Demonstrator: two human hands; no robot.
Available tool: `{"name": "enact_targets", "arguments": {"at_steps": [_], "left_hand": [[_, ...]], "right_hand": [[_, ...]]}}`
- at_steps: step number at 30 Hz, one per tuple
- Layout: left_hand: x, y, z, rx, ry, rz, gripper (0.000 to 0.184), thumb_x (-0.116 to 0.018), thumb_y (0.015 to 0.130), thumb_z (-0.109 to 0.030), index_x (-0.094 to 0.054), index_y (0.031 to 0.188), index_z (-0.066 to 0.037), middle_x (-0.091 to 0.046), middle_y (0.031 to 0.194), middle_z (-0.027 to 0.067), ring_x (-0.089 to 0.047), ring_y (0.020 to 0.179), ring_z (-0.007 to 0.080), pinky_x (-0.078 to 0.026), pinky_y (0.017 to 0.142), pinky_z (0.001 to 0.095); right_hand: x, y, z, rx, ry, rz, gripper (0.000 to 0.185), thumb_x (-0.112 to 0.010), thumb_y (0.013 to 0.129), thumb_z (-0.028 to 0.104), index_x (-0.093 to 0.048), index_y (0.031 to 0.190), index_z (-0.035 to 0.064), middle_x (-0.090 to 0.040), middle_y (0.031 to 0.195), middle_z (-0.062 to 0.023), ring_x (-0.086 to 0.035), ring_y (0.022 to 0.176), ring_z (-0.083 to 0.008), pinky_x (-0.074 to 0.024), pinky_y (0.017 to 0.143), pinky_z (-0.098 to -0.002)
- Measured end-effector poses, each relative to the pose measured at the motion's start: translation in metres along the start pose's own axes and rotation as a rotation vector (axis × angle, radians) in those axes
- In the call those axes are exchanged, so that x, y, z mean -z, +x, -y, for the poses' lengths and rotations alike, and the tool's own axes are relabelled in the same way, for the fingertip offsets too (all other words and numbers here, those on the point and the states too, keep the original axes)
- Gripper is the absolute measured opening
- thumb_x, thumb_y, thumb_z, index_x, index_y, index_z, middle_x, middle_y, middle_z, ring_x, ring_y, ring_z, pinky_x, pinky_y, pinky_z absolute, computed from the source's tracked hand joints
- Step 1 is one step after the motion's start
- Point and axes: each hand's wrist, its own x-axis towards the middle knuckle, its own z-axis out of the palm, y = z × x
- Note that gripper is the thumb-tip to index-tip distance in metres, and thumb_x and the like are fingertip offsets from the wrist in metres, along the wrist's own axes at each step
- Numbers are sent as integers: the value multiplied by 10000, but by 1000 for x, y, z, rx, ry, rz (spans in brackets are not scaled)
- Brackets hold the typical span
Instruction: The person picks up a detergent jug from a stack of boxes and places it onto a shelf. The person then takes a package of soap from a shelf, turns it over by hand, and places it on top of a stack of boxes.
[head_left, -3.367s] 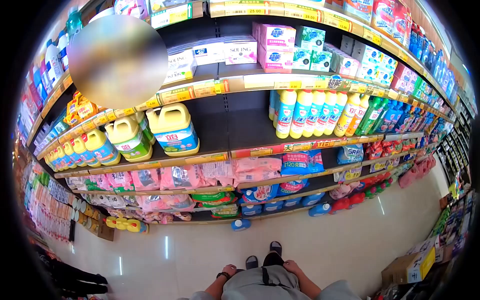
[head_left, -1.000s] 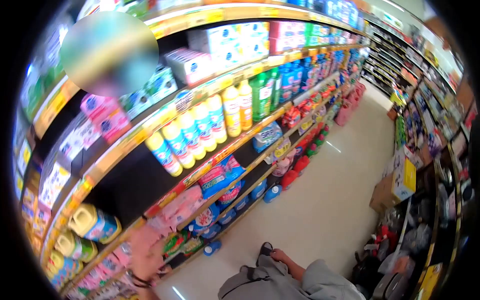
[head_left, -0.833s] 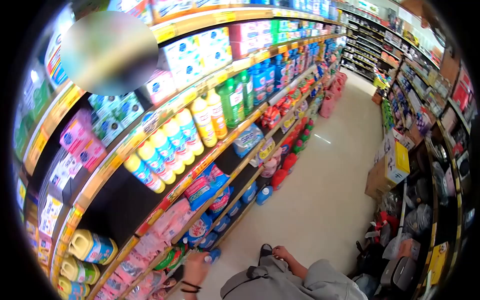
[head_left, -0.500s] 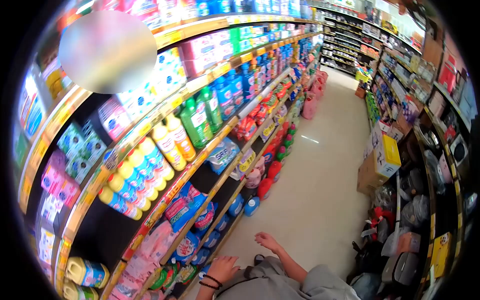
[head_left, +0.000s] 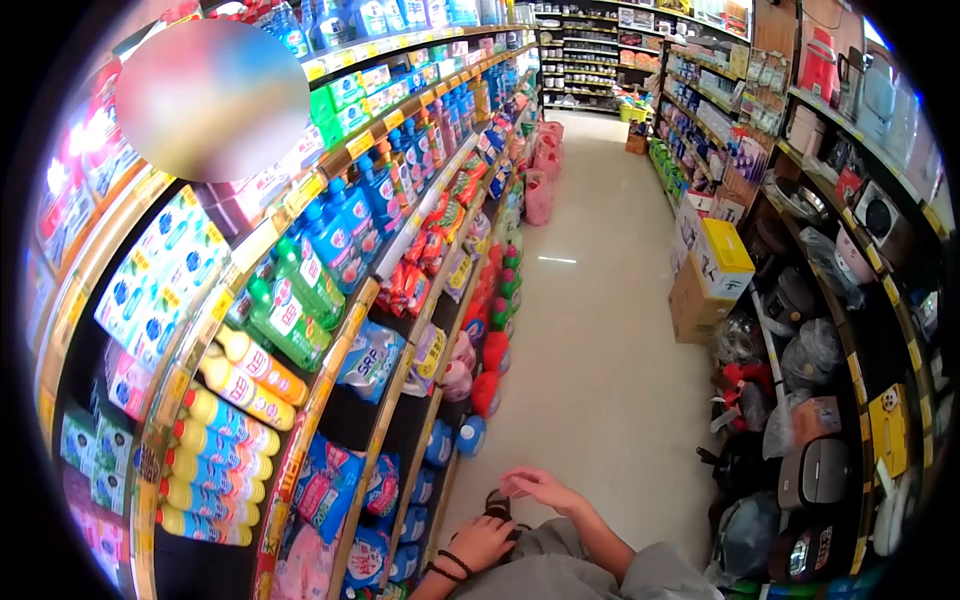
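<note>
My left hand (head_left: 481,545), with dark beaded bracelets at its wrist, is low in front of my grey clothes (head_left: 560,545). Its fingers are loosely stretched and hold nothing that I can see. A small dark brown item (head_left: 500,508), perhaps a sandal on my foot, shows just beyond it; whether they touch I cannot tell. To the right, my right hand (head_left: 545,490) hangs over the aisle with fingers extended and apart from any product. Nearest on the left are blue bottles (head_left: 470,436) and blue-and-pink detergent bags (head_left: 330,485) on the lower shelves.
Long shelves on the left carry yellow bottles (head_left: 220,465), green bottles (head_left: 290,310) and blue packs (head_left: 371,360). Cardboard boxes (head_left: 700,295) stick out into the aisle (head_left: 590,340) on the right, near a grey appliance (head_left: 813,472). Pink bundles (head_left: 539,195) stand on the floor farther ahead.
The view has turned, and the shelves and aisle have shifted left in the picture. Both hands have come closer together, the left one moving rightward toward the right one.
</note>
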Motion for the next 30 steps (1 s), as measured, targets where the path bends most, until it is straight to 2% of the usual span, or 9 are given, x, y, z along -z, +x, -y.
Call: {"name": "enact_targets", "arguments": {"at_steps": [3,8,12,15,23,24,25,28,30], "left_hand": [[3,16,17,-17,-10,11,393,-598,894,-323,-557,1202,-84,-636,1048,125,-602,1016,303,-464,884,416],[9,46,60,5,-8,37,390,-595,892,-318,-555,1202,-85,-637,1043,125,-604,1005,309,-468,877,416],[22,73,98,47,-1,-85,325,-624,840,-278,-565,1098,-90,-632,961,96,-618,940,287,-491,816,429],[53,98,116,98,18,-70,287,-617,836,-251,-563,1063,-84,-629,971,103,-616,942,295,-487,813,434],[119,155,189,59,-25,-384,255,-587,875,-211,-601,1089,-74,-629,949,99,-608,945,279,-476,816,396],[134,160,201,53,1,-434,248,-585,888,-212,-611,1088,-69,-628,944,94,-610,939,278,-477,808,384],[161,162,206,61,82,-530,197,-596,879,-181,-633,1024,-53,-641,930,96,-621,913,285,-484,797,384],[232,171,220,79,-146,-736,202,-608,849,-123,-626,1030,-35,-643,953,105,-616,906,293,-485,801,418],[269,176,217,51,-109,-838,230,-633,825,-77,-627,1049,-25,-647,951,115,-623,879,305,-493,776,414]], "right_hand": [[15,20,20,36,288,-97,258,-483,1000,234,-565,1149,40,-645,1087,-118,-621,1034,-229,-481,916,-358],[33,69,61,99,676,-42,247,-478,997,253,-550,1111,46,-643,1078,-123,-620,1020,-245,-476,908,-374],[33,118,108,56,815,15,252,-477,993,261,-557,1098,47,-651,1047,-119,-608,1019,-247,-458,917,-372],[23,158,154,61,846,82,241,-475,986,241,-566,1086,42,-659,1015,-121,-609,991,-260,-463,886,-373],[8,256,235,112,851,317,291,-441,993,257,-554,1153,42,-648,1032,-110,-600,1000,-255,-447,891,-376],[2,264,250,109,834,313,297,-438,994,260,-553,1161,43,-646,1040,-111,-598,1003,-254,-447,890,-376],[-5,270,267,108,818,310,303,-435,995,262,-552,1170,44,-644,1048,-111,-597,1007,-252,-446,889,-377],[-8,302,290,153,809,424,352,-447,992,283,-510,1243,43,-624,1134,-135,-587,1051,-242,-452,887,-361],[-12,316,308,147,845,468,351,-442,993,278,-508,1244,42,-624,1137,-137,-588,1050,-242,-452,890,-362]]}}
